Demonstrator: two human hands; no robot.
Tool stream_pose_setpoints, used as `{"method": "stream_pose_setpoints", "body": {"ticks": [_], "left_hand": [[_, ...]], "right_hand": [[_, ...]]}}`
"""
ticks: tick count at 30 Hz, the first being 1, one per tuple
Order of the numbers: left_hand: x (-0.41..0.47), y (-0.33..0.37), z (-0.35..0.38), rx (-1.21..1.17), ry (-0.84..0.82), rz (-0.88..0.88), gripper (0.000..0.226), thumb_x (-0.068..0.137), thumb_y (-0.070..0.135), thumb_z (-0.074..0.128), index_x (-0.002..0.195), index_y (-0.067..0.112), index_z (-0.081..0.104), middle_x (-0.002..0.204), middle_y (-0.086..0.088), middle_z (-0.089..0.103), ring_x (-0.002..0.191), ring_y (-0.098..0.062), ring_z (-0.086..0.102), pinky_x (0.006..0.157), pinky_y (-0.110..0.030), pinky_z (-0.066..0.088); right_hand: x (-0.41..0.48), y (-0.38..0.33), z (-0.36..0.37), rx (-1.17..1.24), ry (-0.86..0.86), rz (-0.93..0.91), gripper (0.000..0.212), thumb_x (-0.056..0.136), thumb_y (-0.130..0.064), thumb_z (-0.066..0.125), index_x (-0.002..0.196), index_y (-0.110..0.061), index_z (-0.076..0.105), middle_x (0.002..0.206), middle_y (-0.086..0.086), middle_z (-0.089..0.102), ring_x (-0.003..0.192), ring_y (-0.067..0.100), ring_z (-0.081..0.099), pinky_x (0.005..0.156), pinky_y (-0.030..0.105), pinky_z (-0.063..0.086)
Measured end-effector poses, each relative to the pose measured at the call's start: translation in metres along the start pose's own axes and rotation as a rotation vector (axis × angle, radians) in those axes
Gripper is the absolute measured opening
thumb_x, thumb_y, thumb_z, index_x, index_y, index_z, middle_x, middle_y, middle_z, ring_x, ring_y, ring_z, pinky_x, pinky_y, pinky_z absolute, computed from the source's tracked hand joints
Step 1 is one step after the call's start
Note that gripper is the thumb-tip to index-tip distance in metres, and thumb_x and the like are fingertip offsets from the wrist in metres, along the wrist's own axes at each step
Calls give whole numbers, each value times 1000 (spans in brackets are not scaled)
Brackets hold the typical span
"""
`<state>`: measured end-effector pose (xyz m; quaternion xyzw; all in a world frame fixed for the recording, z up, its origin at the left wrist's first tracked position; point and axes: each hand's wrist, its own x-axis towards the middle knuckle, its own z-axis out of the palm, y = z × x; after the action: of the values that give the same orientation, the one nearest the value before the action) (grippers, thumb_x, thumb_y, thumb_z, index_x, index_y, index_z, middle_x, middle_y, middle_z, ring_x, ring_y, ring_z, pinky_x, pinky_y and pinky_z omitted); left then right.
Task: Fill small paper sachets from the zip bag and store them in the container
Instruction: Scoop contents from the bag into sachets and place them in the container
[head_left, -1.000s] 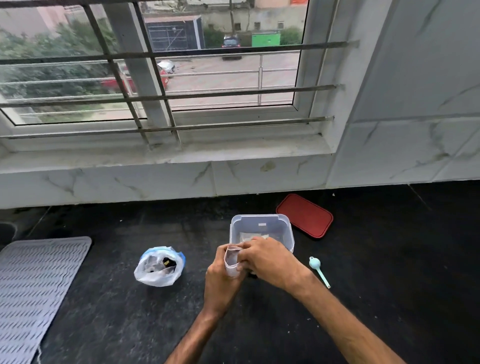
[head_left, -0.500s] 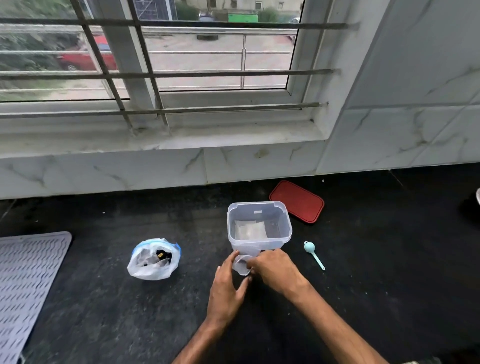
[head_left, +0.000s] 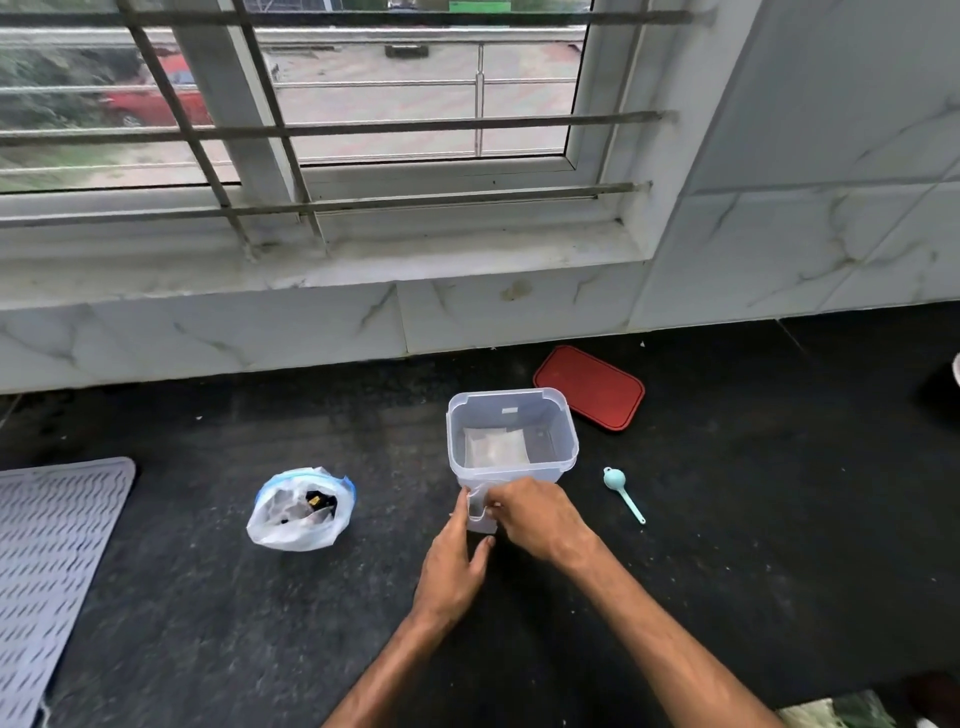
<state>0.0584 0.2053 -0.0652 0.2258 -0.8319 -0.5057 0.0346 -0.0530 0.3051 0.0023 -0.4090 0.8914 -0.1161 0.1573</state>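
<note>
Sachet (head_left: 480, 514) stands just in front of the container (head_left: 571, 447), and its mouth looks open. My left hand (head_left: 454, 564) cups it between thumb and fingers, while my right hand (head_left: 540, 519) pinches the top edge. Tip, I reckon: hold it wide and steady without crushing the paper, since the zip bag (head_left: 301, 512) and scoop (head_left: 623, 493) lie off to either side.

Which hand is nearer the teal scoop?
Right. The right hand is just left of the teal scoop, at the sachet; the left hand sits farther left, on the sachet's other side.
</note>
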Motion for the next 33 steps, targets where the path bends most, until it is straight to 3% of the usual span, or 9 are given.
{"method": "stream_pose_setpoints", "body": {"ticks": [7, 11, 15, 21, 28, 33], "left_hand": [[0, 1, -3, -18, 35, -25, 67, 91, 11, 59, 146, 38, 31, 132, 19, 59, 119, 3, 56, 103, -26, 47], [-2, -4, -3, 47, 66, -84, 71, 95, 16, 57, 155, 20, 20, 154, 6, 38, 139, -11, 40, 112, -24, 32], [-7, -2, -4, 69, 127, -99, 71, 96, 16, 56, 155, 15, 18, 159, 1, 27, 145, -13, 29, 114, -24, 24], [-7, 23, -13, 131, 387, 100, 72, 90, 4, 61, 152, 16, 27, 158, 6, 27, 145, -7, 27, 117, -28, 27], [3, 66, 11, 239, 369, 368, 63, 91, 10, 62, 148, 16, 37, 155, 3, 36, 143, -7, 32, 116, -26, 29], [4, 68, 33, 311, 336, 369, 60, 88, 9, 63, 144, 16, 43, 148, 4, 47, 136, -11, 44, 111, -34, 41]], "right_hand": [[2, 9, -1, 17, 29, 8, 17, 93, -30, 58, 107, -27, 69, 102, 3, 72, 96, 24, 67, 78, 33, 51], [4, 17, -5, 71, 8, 57, 15, 93, -34, 59, 105, -29, 68, 101, 3, 72, 94, 23, 68, 81, 35, 54], [1, 20, -8, 111, 13, 52, 21, 92, -35, 62, 112, -36, 67, 111, 1, 71, 102, 21, 67, 86, 33, 51], [-11, 35, -20, 99, 95, 69, 30, 91, -41, 61, 122, -42, 62, 116, -5, 71, 111, 16, 64, 94, 38, 51], [-28, 104, -25, 214, 385, 414, 13, 88, -41, 64, 98, -34, 69, 93, -9, 75, 88, 19, 70, 77, 36, 57], [-25, 149, 0, 113, 281, 606, 21, 88, -40, 62, 99, -23, 68, 99, 2, 71, 95, 26, 67, 77, 35, 52]]}}
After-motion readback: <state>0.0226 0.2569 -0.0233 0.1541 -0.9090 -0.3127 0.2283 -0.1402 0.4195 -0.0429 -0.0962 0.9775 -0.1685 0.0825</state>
